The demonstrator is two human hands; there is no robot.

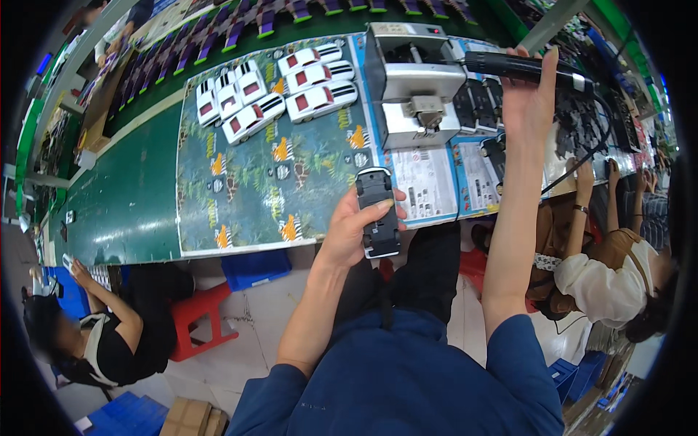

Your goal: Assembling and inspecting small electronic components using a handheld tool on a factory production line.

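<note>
My left hand (350, 231) grips a toy car (376, 211) turned underside up, its black base facing me and the thumb lying across it. Raised at the right, my right hand (529, 91) is wrapped round a black electric screwdriver (502, 65), which points left toward a metal screw-feeding machine (411, 73). A cord (603, 138) runs down from the screwdriver's rear end. Several white toy cars (320, 100) with black stripes stand on their wheels on the patterned sheet (254, 185), left of the machine.
Black car bases (476, 102) lie right of the machine. A green conveyor (305, 29) carrying purple pieces runs along the back. Co-workers sit at left (109, 320) and right (611, 276). A red stool (200, 323) and blue bins (254, 269) are below the table edge.
</note>
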